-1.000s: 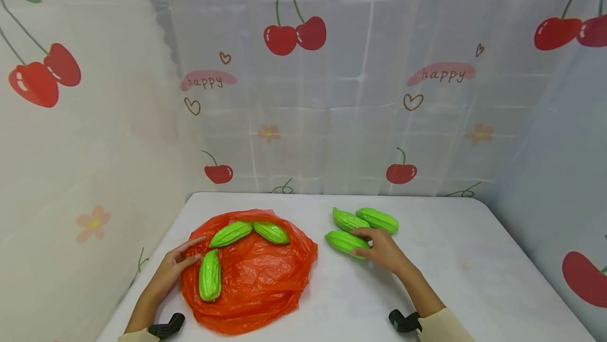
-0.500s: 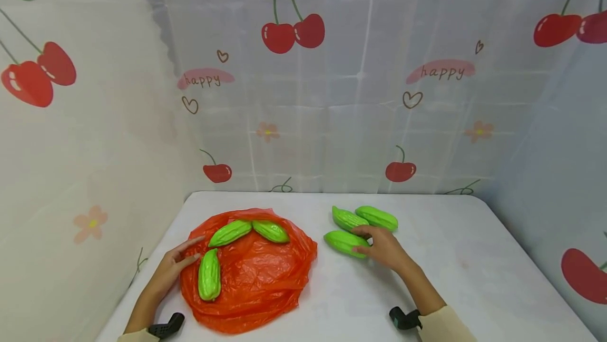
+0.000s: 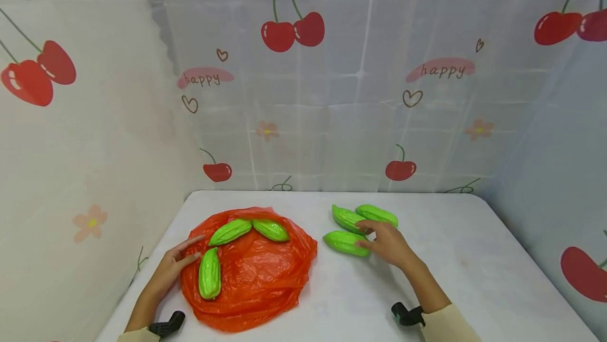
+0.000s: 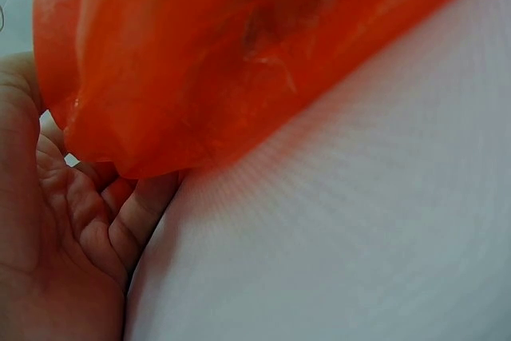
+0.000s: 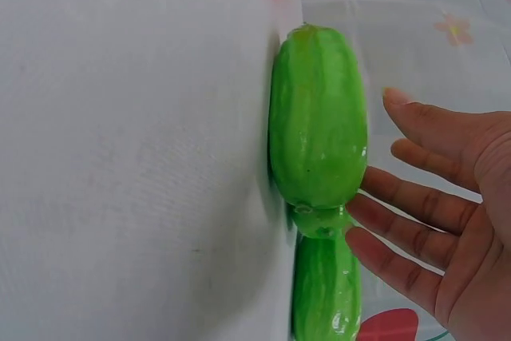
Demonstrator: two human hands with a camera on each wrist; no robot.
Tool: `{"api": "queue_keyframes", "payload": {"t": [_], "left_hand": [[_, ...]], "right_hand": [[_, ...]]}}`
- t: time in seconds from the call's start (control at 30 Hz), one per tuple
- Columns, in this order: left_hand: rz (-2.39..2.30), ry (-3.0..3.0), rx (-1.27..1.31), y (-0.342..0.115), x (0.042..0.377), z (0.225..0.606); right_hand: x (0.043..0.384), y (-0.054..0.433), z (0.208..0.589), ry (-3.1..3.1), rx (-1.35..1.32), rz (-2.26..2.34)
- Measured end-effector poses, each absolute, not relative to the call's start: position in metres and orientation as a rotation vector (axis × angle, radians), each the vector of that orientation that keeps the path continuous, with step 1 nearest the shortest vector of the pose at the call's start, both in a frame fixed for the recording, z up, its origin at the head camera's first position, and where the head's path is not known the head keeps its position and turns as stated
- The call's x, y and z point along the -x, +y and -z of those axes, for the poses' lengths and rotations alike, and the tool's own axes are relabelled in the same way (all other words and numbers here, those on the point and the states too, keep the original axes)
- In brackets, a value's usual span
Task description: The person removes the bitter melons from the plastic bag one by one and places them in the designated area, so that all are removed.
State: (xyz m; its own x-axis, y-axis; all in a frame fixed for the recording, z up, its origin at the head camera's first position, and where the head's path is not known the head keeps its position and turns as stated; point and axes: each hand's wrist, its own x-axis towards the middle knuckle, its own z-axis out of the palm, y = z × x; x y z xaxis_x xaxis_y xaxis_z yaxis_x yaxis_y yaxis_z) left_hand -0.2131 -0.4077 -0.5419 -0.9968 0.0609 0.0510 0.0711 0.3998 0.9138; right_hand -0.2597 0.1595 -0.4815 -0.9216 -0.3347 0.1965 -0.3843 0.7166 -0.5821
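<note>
Glossy, ribbed and bright green, the nearest gourd (image 3: 342, 242) lies on the white bench (image 3: 474, 268), its right end just beside the unclasped right-hand grip (image 3: 390, 243), contact unclear. The left-hand grip (image 3: 169, 268), fingers loose, touches the left edge of the red bag (image 3: 258, 289). Two other gourds (image 3: 378, 213) crowd behind; room stretches right toward the bench's rounded corner.
</note>
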Motion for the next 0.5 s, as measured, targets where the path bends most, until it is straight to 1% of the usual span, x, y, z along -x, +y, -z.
{"api": "queue_keyframes", "payload": {"t": [0.2,0.5], "left_hand": [[1.743,-2.584,0.147,-0.409,0.214,0.542],[1.728,-2.59,0.164,-0.41,0.215,0.544]], "right_hand": [[0.254,0.157,0.469,-2.804,-0.596,-1.004],[0.246,0.145,0.459,-2.679,-0.748,-1.072]]}}
